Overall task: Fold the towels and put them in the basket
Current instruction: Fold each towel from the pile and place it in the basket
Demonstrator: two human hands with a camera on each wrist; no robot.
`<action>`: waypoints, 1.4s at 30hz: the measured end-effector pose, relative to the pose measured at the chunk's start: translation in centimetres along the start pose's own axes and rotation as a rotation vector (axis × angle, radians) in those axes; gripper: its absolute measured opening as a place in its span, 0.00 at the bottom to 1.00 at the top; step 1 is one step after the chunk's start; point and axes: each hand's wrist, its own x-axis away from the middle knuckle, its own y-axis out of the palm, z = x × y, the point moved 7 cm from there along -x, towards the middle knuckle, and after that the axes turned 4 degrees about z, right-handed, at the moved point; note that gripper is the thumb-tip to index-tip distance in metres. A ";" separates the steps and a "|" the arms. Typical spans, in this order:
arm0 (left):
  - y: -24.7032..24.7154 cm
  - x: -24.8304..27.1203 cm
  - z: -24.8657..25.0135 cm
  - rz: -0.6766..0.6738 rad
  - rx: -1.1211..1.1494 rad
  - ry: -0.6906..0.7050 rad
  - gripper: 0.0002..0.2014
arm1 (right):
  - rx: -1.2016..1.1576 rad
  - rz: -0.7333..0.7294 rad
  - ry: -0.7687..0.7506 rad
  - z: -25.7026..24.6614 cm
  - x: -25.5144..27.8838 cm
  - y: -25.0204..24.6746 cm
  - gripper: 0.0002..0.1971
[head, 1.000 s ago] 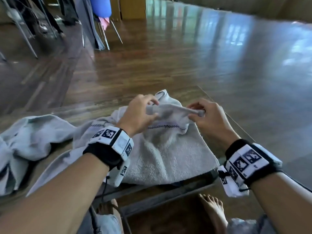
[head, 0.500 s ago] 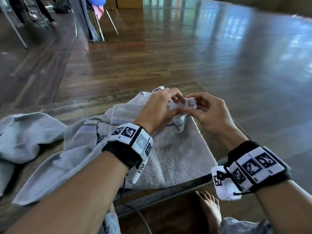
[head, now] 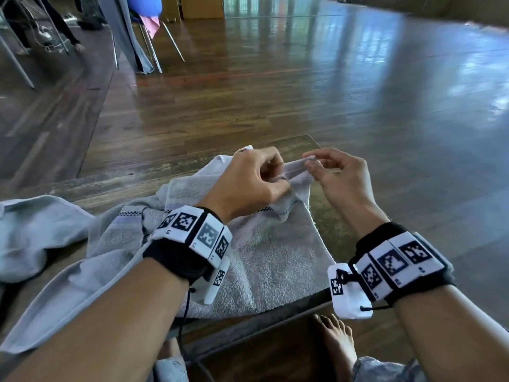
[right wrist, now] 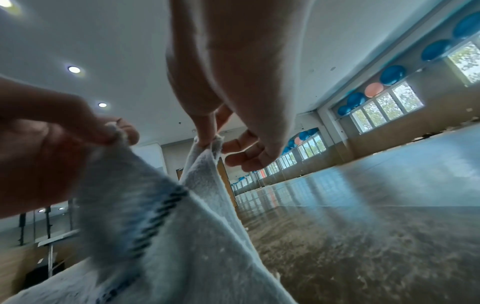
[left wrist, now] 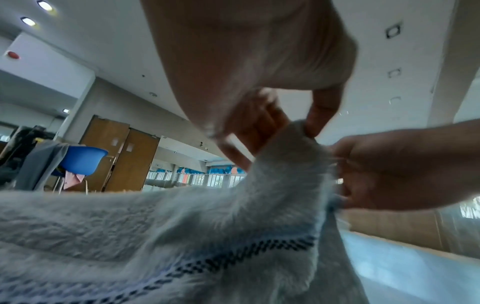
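Right hand point(head: 340, 177) pinching a raised corner of the grey towel point(head: 275, 260) between thumb and forefinger, other fingers loosely curled; left hand point(head: 248, 183) pinching the same hem just beside it; rest of towel spread on the table point(head: 325, 224), checked stripe across it; second towel point(head: 35, 230) crumpled at left; two towels counted; two wrist bands point(head: 198, 232) bearing square coded markers, no readable writing.

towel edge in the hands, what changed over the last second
The hands came together on the towel's far edge half a second ago and have now spread a little again. The left hand pinches it near the fold, the right hand at the corner, lifted off the table. The second towel on the left stayed crumpled.
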 end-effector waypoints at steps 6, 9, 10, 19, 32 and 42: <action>0.9 -0.6 0.2 -0.039 0.003 -0.020 0.05 | -0.104 -0.064 0.086 0.7 0.0 0.4 0.15; -0.4 -1.2 -0.5 0.107 -0.024 -0.046 0.05 | -0.106 -0.107 0.072 0.2 0.2 1.3 0.15; -0.6 -1.2 -0.6 0.126 -0.026 -0.050 0.05 | -0.117 -0.126 0.071 0.1 0.3 1.7 0.14; -1.0 -1.1 -0.2 0.249 -0.062 0.000 0.05 | -0.173 -0.176 0.119 -0.2 0.9 2.3 0.10; -1.1 -1.2 -0.5 0.255 -0.104 -0.002 0.07 | -0.118 -0.190 0.069 -0.3 0.8 2.8 0.11; -1.1 -1.0 -0.5 0.252 -0.119 -0.006 0.04 | -0.118 -0.193 0.038 -0.3 1.0 2.7 0.12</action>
